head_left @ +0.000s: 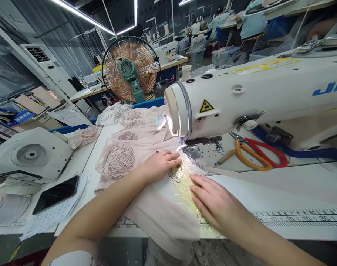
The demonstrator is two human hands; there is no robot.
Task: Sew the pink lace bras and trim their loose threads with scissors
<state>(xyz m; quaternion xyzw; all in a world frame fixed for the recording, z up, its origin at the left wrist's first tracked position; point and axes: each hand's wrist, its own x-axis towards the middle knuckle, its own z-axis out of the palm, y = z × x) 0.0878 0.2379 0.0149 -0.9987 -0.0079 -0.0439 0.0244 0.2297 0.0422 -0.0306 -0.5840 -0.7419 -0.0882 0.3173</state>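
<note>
My left hand lies on pale pink sheer fabric just in front of the sewing machine's lit needle area. Its fingers are stretched out over the cloth, pointing right. The palm side is hidden. My right hand rests lower and to the right, fingers extended and slightly apart, on a shiny yellow taped patch beside the cloth's edge. A lace-patterned cup lies left of my left hand, joined to the same pale fabric, which hangs over the table's front edge. A narrow pale strip runs rightward from the presser foot.
Orange-handled scissors and a red-handled pair lie under the machine arm. More lace pieces spread behind. A phone lies on papers at left, near a second machine head. A large fan stands beyond.
</note>
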